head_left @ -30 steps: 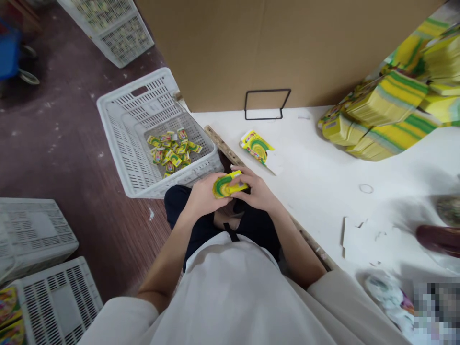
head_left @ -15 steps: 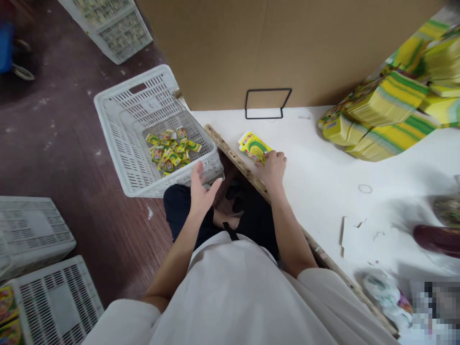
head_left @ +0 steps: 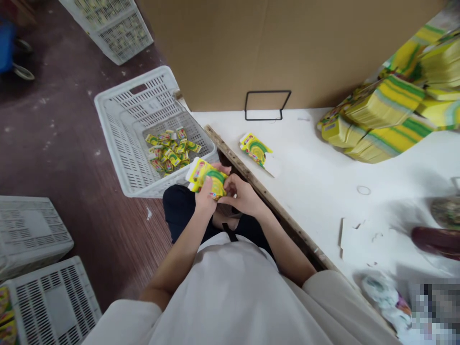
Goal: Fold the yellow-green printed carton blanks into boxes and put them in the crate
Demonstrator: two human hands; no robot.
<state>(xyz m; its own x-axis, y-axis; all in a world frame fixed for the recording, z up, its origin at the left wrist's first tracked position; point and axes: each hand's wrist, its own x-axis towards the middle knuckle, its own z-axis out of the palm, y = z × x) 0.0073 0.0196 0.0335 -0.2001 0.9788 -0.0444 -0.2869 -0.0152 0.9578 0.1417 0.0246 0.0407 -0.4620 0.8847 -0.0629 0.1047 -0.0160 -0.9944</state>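
A yellow and green printed carton [head_left: 208, 178] is in front of my body, above my lap. My left hand [head_left: 207, 195] is closed round it, with the thumb across its printed face. At the carton's right end, the curled fingers of my right hand [head_left: 244, 194] grip its edge; the exact fingertip contact is partly hidden. Another flat carton [head_left: 256, 149] of the same print lies on the white table, its white flap spread out. Left of my hands, a white plastic crate [head_left: 120, 143] holds several small yellow-green boxes [head_left: 172, 153] on its bottom.
Stacks of flat yellow-green cartons [head_left: 388, 120] lie on the white table [head_left: 305, 191] at the right. A black wire frame [head_left: 268, 105] stands against a large cardboard panel [head_left: 287, 48]. More crates [head_left: 53, 292] are on the floor. A wooden strip [head_left: 244, 170] edges the table.
My right hand has moved left from the table to the carton in front of me. My left hand, open and bare before, now holds that carton. One flat carton stays on the table.
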